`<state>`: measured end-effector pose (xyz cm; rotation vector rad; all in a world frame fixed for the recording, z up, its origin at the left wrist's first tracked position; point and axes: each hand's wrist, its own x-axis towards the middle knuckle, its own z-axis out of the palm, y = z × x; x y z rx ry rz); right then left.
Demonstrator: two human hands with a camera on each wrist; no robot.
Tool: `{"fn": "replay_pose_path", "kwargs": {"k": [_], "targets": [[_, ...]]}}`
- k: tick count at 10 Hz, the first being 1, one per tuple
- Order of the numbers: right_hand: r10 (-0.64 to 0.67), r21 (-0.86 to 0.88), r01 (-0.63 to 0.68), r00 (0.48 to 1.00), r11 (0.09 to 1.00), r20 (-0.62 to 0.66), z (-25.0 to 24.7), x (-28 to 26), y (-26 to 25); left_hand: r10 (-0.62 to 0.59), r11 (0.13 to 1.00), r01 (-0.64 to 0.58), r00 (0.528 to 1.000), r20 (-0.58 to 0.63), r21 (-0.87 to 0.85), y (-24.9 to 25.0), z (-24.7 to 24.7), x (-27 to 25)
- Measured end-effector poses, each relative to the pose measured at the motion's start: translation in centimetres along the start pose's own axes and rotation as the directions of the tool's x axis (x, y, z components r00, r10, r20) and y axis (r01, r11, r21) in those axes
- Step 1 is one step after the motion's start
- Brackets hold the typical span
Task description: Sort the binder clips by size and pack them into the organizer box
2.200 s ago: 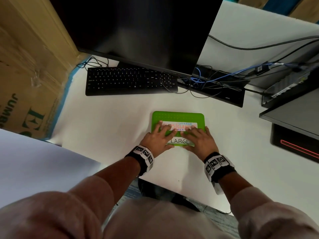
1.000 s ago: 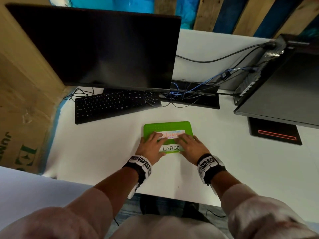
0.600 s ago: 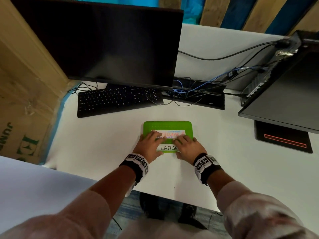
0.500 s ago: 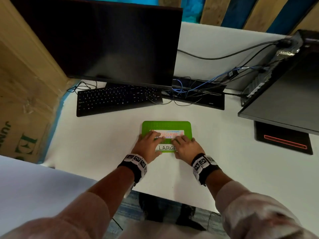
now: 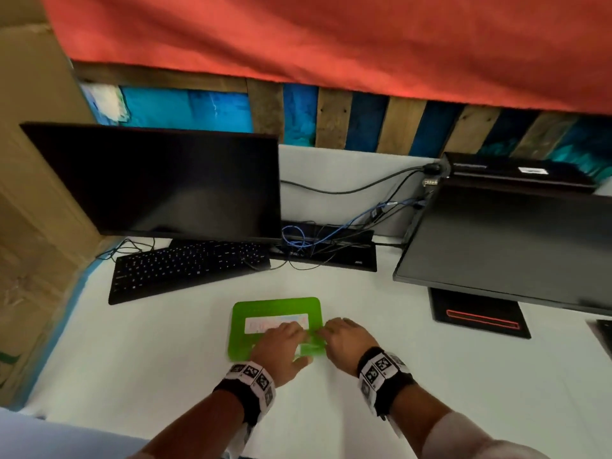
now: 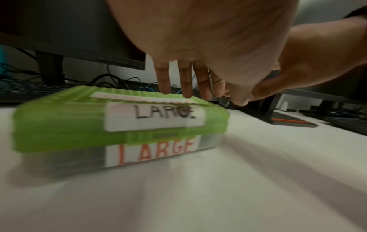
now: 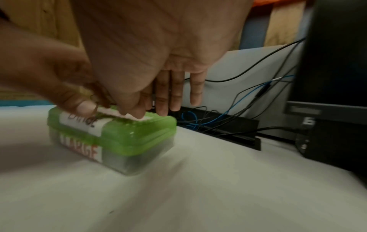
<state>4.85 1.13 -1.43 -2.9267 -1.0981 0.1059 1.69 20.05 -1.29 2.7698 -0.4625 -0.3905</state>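
At the far left of the head view a big cardboard box [image 5: 29, 226] stands by the white counter [image 5: 165, 342]. Next come a black keyboard [image 5: 188, 266] and a dark monitor [image 5: 159, 183] in the upper left. In the lower middle sits the green organizer box [image 5: 261, 313], flat on the counter with its lid shut. It has 2 labels that say LARGE, 1 on the lid and 1 on the clear bottom part. No binder clips can be seen, and I cannot tell if any are inside. The left hand [image 5: 281, 349] lies on top of the lid with its fingers [image 6: 184, 81] straight, holding nothing. Just to its right, the right hand [image 5: 344, 342] is at the right end of the lid, also flat and wide, with its fingers [image 7: 174, 94] reaching past the box's back edge. I think the step is pressing the lid shut. To do it well, push straight down with both hands, so the box does not slide. Farther right is a second dark screen [image 5: 510, 246].
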Motion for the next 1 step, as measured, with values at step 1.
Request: {"fn": "replay_pose_path", "kwargs": {"k": [1], "targets": [[0.056, 0.105, -0.049, 0.997, 0.993, -0.060, -0.81, -2.84, 2.48, 0.021, 0.997, -0.018, 0.999, 0.027, -0.081, 2.74, 1.43, -0.18]]}}
